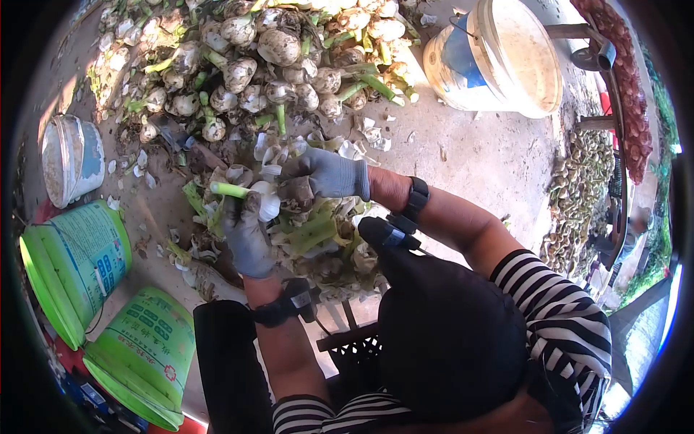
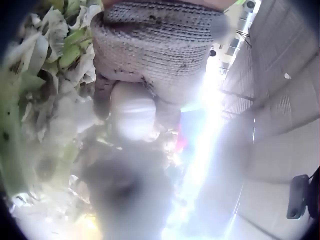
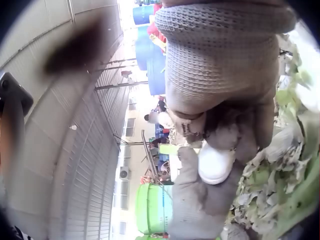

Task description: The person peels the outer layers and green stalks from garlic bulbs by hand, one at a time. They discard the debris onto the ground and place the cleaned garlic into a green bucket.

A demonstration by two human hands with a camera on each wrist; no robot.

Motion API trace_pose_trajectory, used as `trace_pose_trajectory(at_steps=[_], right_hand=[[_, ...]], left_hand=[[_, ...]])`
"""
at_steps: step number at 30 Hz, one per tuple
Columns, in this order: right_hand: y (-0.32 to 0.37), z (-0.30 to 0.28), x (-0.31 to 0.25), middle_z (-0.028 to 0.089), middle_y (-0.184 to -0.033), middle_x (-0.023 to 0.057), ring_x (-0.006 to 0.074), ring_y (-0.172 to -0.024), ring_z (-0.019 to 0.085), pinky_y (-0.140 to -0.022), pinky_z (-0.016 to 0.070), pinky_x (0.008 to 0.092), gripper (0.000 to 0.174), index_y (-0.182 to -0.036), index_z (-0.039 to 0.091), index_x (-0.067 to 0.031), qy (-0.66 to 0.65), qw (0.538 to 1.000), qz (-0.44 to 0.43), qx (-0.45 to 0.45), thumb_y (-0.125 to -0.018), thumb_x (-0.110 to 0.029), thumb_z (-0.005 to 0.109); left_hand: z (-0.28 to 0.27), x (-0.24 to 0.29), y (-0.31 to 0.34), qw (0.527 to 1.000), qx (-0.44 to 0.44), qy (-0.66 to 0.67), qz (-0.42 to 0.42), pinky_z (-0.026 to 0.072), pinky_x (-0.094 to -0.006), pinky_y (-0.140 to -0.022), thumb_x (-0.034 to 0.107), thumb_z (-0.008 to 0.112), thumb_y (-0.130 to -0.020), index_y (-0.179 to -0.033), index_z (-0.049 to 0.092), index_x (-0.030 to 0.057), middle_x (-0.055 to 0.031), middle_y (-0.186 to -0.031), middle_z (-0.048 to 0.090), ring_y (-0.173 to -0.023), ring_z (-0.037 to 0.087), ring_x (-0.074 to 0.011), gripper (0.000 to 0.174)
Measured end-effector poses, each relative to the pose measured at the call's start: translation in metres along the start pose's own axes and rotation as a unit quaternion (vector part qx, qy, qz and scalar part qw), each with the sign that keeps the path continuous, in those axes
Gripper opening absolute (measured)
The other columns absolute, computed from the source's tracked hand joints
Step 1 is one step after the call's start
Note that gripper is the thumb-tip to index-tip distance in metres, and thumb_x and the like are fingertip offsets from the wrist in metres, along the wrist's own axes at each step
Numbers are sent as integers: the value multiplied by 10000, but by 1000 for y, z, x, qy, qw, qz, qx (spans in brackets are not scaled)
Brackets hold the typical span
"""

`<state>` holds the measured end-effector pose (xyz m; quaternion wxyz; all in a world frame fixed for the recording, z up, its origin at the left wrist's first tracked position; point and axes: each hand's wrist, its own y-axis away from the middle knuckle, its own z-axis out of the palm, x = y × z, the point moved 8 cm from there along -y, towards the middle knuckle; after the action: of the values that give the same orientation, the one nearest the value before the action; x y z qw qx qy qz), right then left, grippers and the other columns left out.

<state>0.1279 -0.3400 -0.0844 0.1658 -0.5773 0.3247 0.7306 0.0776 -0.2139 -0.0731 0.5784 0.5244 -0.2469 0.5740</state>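
Far left, one small white-and-blue pail (image 1: 72, 159); below it, two green buckets (image 1: 72, 267) with printed sides, one beside the other, both tilted. Next, on the ground (image 1: 148, 210), scattered pale peelings (image 1: 142, 165); behind the hands, a large pile of soil-marked bulbs (image 1: 238, 72) with green stems. Centre left, the gloved left hand (image 1: 248, 239), fingers curled round one white bulb (image 1: 268, 204), its cut green stem pointing left. Under both hands, a heap of leaves and husks (image 1: 311, 235), partly hidden by them. Adjoining the bulb, the gloved right hand (image 1: 329, 175), fingers bent; whether they grip it cannot be told. Lower right, a dark head covering (image 1: 452, 340), blocking the ground beneath. Upper right, one large white-and-blue bucket (image 1: 463, 61), tilted; beyond, small brownish pieces (image 1: 578, 202) spread out.
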Motion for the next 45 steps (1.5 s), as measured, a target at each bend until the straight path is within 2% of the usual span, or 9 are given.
trace_pose_trajectory(at_steps=[5,7,12,17,23,29,33,38,45], right_hand=[[-1,-4,-12,624,-736,122,178,-658,590,-619,481,283,383,-907,617,22,316,946,-27,68,-745,-323,652],[0,6,1,622,-715,83,151,-649,592,-586,484,282,355,-899,624,29,1,997,62,-39,-767,-300,624],[15,-25,29,613,-693,58,95,-627,565,-547,473,258,310,-888,625,39,-3,974,211,80,-780,-251,603],[2,10,-28,623,-656,131,203,-600,590,-580,462,309,284,-869,651,-5,251,965,-59,50,-751,-260,609],[13,-24,22,644,-692,72,124,-612,593,-550,474,271,287,-875,652,-4,66,984,152,67,-793,-273,596],[10,1,-36,626,-745,179,313,-718,609,-654,477,352,486,-884,651,-45,203,976,-14,78,-756,-506,562],[1,13,-50,627,-726,148,228,-683,611,-638,477,332,322,-879,645,-42,229,973,-2,30,-778,-341,583],[1,-34,7,632,-762,107,145,-701,605,-642,477,318,211,-939,627,-41,170,975,91,112,-802,-189,566],[14,-13,-26,616,-829,118,300,-768,605,-684,489,361,285,-1016,556,-97,260,951,-114,125,-734,-139,562]], left_hand=[[-1,-1,7,998,2,56,39,426,-356,-908,81,526,-849,-1210,433,2,-110,-1160,510,-1050,513,-234,381],[-8,-1,11,996,10,64,58,410,-375,-931,93,520,-854,-1210,436,3,-119,-1169,508,-1081,497,-257,377],[-8,13,9,967,14,247,63,421,-410,-923,197,564,-847,-1120,489,57,-187,-1150,527,-1072,512,-276,316],[3,9,17,990,36,122,54,428,-413,-926,211,538,-863,-1269,323,35,-175,-1243,451,-1137,466,-287,493],[-17,6,8,862,-37,503,52,186,-482,-1075,238,451,-886,-1134,503,-38,-159,-1177,523,-1176,425,-289,374],[-17,-7,7,949,4,314,24,293,-482,-1022,263,475,-882,-1165,488,-9,-123,-1133,552,-1107,470,-305,393],[-5,3,14,957,-16,289,28,402,-434,-942,296,521,-863,-1125,521,-2,-129,-1151,540,-1101,480,-282,397],[-12,10,6,872,32,486,41,168,-474,-1087,258,480,-865,-1090,563,22,-120,-1179,539,-1202,412,-274,337],[-5,35,-5,839,-86,537,-2,194,-509,-1064,240,512,-832,-1045,602,50,-138,-1145,559,-1172,433,-303,299]])
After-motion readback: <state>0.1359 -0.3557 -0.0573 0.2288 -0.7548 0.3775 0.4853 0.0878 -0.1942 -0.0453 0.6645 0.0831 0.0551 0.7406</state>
